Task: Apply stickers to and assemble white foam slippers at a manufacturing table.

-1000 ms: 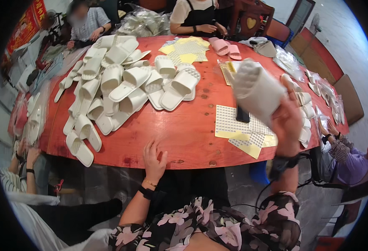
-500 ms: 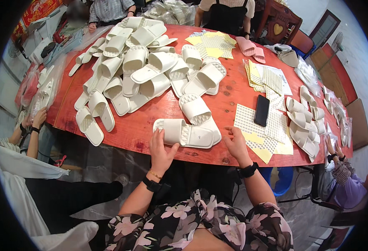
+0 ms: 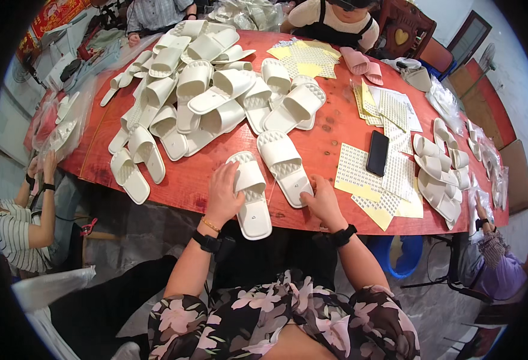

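A red round desk [image 3: 330,129] fills the upper part of the view. On it, toward eleven o'clock, lies a big heap of white slippers [image 3: 210,99]. Sheets of small stickers [image 3: 375,177] lie at three o'clock of the hands, with a black phone [image 3: 377,153] on them. At the near edge sit two white slippers side by side: the left slipper [image 3: 251,195] overhangs the desk rim, and the right slipper [image 3: 283,165] lies at its one o'clock. The left hand [image 3: 226,193] rests on the left slipper, its grip closed around the strap. The right hand [image 3: 322,200] touches the right slipper's heel end, fingers curled loosely, clamped on nothing.
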The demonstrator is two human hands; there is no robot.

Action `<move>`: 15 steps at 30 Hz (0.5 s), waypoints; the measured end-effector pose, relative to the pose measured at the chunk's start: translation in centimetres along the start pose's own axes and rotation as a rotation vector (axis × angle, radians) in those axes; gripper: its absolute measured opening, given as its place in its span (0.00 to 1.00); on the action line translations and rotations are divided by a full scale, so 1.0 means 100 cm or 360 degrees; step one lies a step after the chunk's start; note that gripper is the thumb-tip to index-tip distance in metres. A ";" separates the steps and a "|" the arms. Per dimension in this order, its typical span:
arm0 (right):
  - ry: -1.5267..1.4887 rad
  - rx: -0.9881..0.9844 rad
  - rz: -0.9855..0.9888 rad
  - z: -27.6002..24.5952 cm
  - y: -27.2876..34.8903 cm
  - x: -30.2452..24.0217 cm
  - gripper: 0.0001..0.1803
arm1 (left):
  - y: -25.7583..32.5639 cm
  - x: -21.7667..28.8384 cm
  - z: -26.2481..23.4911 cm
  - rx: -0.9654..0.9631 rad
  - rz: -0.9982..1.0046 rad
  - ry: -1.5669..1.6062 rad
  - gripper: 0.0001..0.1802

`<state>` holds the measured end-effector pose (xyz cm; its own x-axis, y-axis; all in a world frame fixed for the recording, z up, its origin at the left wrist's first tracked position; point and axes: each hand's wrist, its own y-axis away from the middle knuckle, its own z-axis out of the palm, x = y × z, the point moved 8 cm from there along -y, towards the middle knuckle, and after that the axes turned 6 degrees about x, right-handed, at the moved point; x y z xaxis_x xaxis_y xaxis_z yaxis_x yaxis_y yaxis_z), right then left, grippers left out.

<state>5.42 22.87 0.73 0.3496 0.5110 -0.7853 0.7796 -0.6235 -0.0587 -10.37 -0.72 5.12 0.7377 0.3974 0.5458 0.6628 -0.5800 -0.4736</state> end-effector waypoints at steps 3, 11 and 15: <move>0.0381 0.0077 -0.0277 0.006 0.003 -0.029 0.37 | 0.004 -0.006 0.004 0.0012 -0.0030 -0.0012 0.45; 0.0797 0.0063 -0.0209 0.012 0.008 -0.045 0.48 | 0.010 0.027 0.014 -0.0051 0.0045 -0.0246 0.57; 0.0817 0.0028 -0.0322 0.008 0.025 -0.045 0.47 | 0.011 0.021 0.017 0.0025 0.0029 -0.0336 0.51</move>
<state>5.39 18.56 3.62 0.4058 0.8418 -0.3559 0.8502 -0.4906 -0.1911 -7.87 0.70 4.62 0.7591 0.5280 0.3808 0.6497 -0.5781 -0.4936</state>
